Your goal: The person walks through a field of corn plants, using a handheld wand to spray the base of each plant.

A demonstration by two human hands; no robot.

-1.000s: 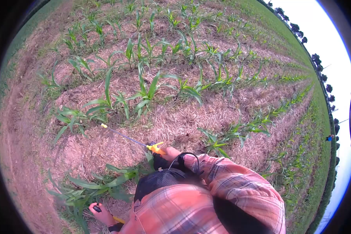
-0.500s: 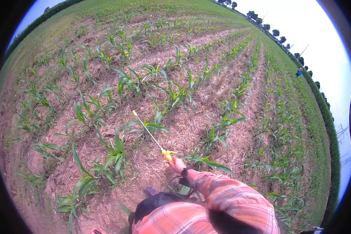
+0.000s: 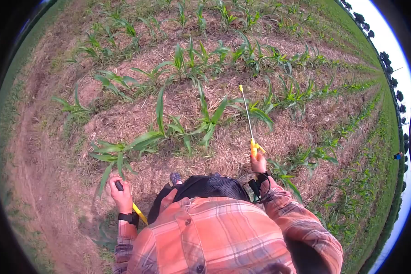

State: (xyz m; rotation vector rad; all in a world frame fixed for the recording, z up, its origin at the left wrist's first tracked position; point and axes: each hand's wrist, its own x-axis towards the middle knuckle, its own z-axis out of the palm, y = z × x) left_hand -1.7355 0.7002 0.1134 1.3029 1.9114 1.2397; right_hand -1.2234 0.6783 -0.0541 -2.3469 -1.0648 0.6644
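Note:
My right hand [image 3: 259,163] is wrapped round the yellow handle of a spray wand [image 3: 248,112], whose thin metal tube points forward and ends in a yellow nozzle above a young corn plant [image 3: 260,113]. A dark hose loops beside that wrist. At the lower left, my left hand [image 3: 122,194] grips a black-ended yellow lever [image 3: 140,213], which runs down behind my shirt. Leaves of another corn plant [image 3: 116,153] stand just above my left hand. Whether spray leaves the nozzle cannot be seen.
Rows of young corn plants [image 3: 246,52] cross ground covered with dry straw [image 3: 169,109]. Bare soil [image 3: 36,160] lies along the left. Far off at the right edge is a person in blue [image 3: 397,156], near a line of trees [image 3: 387,64].
The view has turned left and downward. My left hand and the yellow lever have come into sight at the lower left. The wand now appears farther right and more upright.

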